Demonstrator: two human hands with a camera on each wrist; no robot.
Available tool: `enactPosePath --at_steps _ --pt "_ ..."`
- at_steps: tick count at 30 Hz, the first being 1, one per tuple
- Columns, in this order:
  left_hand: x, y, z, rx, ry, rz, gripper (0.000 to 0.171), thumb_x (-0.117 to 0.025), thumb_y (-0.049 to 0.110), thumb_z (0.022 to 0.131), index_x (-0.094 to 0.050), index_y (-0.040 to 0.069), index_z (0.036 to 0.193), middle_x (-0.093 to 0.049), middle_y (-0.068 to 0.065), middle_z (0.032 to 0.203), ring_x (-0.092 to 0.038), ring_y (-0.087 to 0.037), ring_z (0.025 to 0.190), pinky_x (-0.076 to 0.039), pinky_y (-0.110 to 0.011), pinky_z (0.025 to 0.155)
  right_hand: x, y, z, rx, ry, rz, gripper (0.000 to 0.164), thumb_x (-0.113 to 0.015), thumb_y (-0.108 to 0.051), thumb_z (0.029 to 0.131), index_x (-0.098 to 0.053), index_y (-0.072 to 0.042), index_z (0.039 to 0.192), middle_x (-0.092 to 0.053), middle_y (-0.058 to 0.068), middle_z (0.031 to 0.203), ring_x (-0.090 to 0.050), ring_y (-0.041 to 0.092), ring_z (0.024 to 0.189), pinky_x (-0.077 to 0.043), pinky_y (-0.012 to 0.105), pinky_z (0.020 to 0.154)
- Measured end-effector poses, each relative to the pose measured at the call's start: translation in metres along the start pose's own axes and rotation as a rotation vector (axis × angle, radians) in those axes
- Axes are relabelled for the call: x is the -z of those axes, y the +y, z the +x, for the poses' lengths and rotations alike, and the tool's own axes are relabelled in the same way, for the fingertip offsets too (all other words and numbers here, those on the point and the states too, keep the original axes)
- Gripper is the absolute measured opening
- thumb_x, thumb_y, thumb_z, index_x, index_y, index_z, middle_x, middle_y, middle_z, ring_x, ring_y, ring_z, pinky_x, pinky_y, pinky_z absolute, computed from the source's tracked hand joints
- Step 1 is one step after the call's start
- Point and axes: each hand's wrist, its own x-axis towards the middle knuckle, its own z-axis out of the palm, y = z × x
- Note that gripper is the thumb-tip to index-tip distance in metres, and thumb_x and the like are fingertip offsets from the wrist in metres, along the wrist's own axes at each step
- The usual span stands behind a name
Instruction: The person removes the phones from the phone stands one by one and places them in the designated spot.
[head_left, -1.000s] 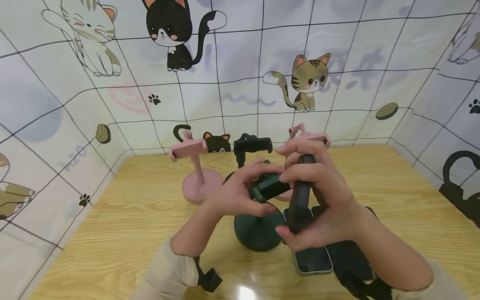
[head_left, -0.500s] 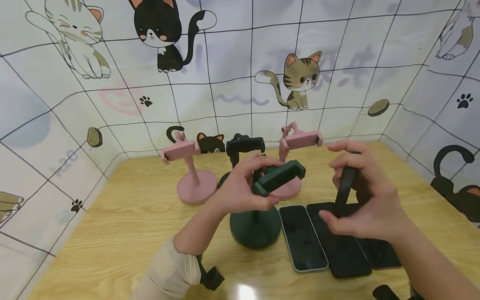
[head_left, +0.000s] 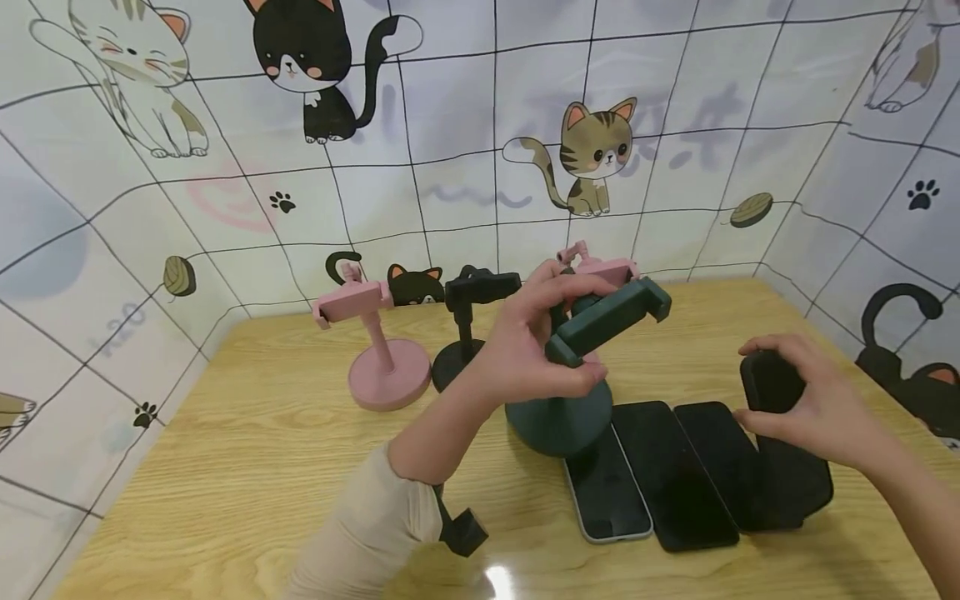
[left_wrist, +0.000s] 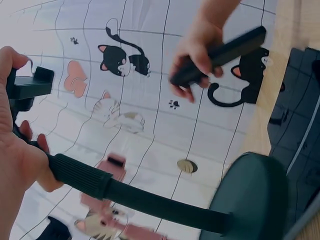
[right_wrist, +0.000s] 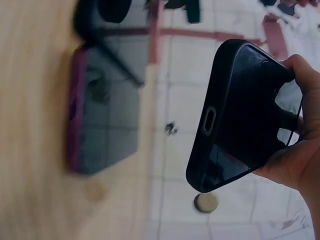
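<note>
A dark green phone stand point(head_left: 606, 321) is in my left hand point(head_left: 525, 350), whose fingers and thumb curl round its upper part below the clamp. Its round base point(left_wrist: 255, 195) overlaps the top of the leftmost phone in the head view. At the right, my right hand point(head_left: 832, 408) grips a black phone point(right_wrist: 250, 110) by its long edges, holding it tilted above the table. Below lie three dark phones side by side: a silver-edged one point(head_left: 609, 492), a black one point(head_left: 671, 475) and another black one point(head_left: 723, 458), partly covered by the held phone.
A pink phone stand point(head_left: 390, 375) and a black one point(head_left: 483, 288) stand at the back of the wooden table point(head_left: 247, 467). Another pink stand point(head_left: 611, 268) is mostly hidden behind my left hand. A cat-patterned sheet point(head_left: 450, 108) encloses the back and sides.
My right hand has carried the black phone away from the green stand to the right, over the row of phones. My left hand has moved the green stand rightward and back.
</note>
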Motion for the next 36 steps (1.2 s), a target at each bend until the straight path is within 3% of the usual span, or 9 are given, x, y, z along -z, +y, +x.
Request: enactPosePath --at_steps 2,4,6,8,14,23,30,36 --pt "-0.007 -0.005 0.008 -0.075 -0.003 -0.007 0.05 -0.068 -0.008 0.059 -0.049 -0.011 0.105 -0.045 -0.02 0.107 -0.039 -0.019 0.105 -0.038 -0.034 0.092 0.004 0.016 -0.004 -0.032 -0.042 -0.031 0.063 -0.08 -0.003 0.057 -0.049 -0.002 0.111 -0.042 0.005 0.113 -0.035 0.013 0.105 -0.025 0.043 0.089" --pt "-0.014 -0.01 0.017 -0.132 -0.007 0.007 0.051 -0.069 -0.008 0.058 -0.049 -0.012 0.104 -0.045 -0.022 0.105 -0.038 -0.02 0.104 -0.036 -0.032 0.092 0.007 0.03 -0.008 -0.076 -0.091 -0.056 0.062 -0.079 -0.006 0.061 -0.047 0.001 0.113 -0.04 0.018 0.114 -0.035 0.03 0.105 -0.025 0.056 0.08" --pt "-0.023 -0.014 0.024 -0.167 -0.011 0.029 0.051 -0.069 -0.007 0.058 -0.049 -0.013 0.104 -0.043 -0.02 0.099 -0.039 -0.021 0.098 -0.035 -0.03 0.09 0.009 0.042 -0.012 -0.124 -0.144 -0.073 0.062 -0.078 -0.009 0.064 -0.045 0.005 0.114 -0.037 0.028 0.115 -0.032 0.045 0.101 -0.025 0.06 0.074" --pt "-0.032 -0.019 0.03 -0.168 -0.004 0.019 0.05 -0.069 -0.008 0.059 -0.049 -0.013 0.105 -0.039 -0.015 0.093 -0.039 -0.016 0.091 -0.037 -0.027 0.083 0.011 0.053 -0.015 -0.152 -0.179 -0.088 0.062 -0.077 -0.011 0.066 -0.044 0.006 0.115 -0.036 0.031 0.116 -0.032 0.05 0.102 -0.027 0.059 0.074" --pt "-0.061 -0.039 0.049 -0.181 0.072 0.044 0.053 -0.073 -0.006 0.058 -0.052 -0.011 0.106 -0.037 -0.013 0.094 -0.038 -0.015 0.09 -0.04 -0.023 0.081 0.012 0.078 -0.02 -0.152 -0.227 -0.133 0.058 -0.078 -0.012 0.064 -0.048 0.005 0.111 -0.043 0.029 0.111 -0.038 0.046 0.098 -0.034 0.056 0.069" --pt "-0.09 -0.08 0.07 -0.248 0.114 0.25 0.052 -0.076 0.005 0.057 -0.058 -0.005 0.105 -0.039 -0.01 0.093 -0.038 -0.014 0.089 -0.038 -0.017 0.077 0.005 0.089 -0.019 -0.152 -0.298 -0.124 0.055 -0.077 -0.014 0.065 -0.051 0.005 0.11 -0.052 0.023 0.106 -0.047 0.038 0.094 -0.04 0.05 0.07" --pt "-0.095 -0.105 0.08 -0.292 0.137 0.446 0.048 -0.075 0.017 0.06 -0.062 0.003 0.104 -0.042 -0.007 0.094 -0.037 -0.014 0.088 -0.033 -0.016 0.078 0.003 0.089 -0.02 -0.182 -0.33 -0.136 0.053 -0.076 -0.014 0.063 -0.053 0.004 0.107 -0.055 0.016 0.098 -0.048 0.03 0.086 -0.041 0.041 0.066" --pt "-0.092 -0.125 0.08 -0.275 0.122 0.475 0.048 -0.075 0.017 0.06 -0.063 0.005 0.104 -0.04 -0.007 0.092 -0.036 -0.015 0.086 -0.033 -0.018 0.075 0.001 0.089 -0.019 -0.253 -0.353 -0.168 0.058 -0.076 -0.02 0.063 -0.051 0.004 0.11 -0.052 0.02 0.098 -0.048 0.032 0.084 -0.041 0.04 0.064"
